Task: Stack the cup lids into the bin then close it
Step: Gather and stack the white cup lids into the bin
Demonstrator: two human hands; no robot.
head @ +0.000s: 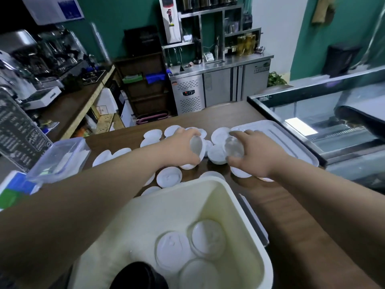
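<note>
Two lids (196, 146) are held for nesting: one clasped in left grip (183, 146), one in right grip (255, 152). Near bin (218, 205) is left open for loading.

A brown wood-grain counter (273, 197) runs away from the camera. White cup lids (169, 177) lie scattered across its middle, some overlapping, a few propped on their neighbours. Nearest the camera stands a cream rectangular bin (235, 197), open, its far rim just beside the closest loose lids. Past them on the right, the flat white bin lid (289, 138) lies on the wood, touching the edge of a glass display case (312, 109). At the counter's left edge sits a clear plastic box (60, 159); what it rests on cannot be told.
</note>
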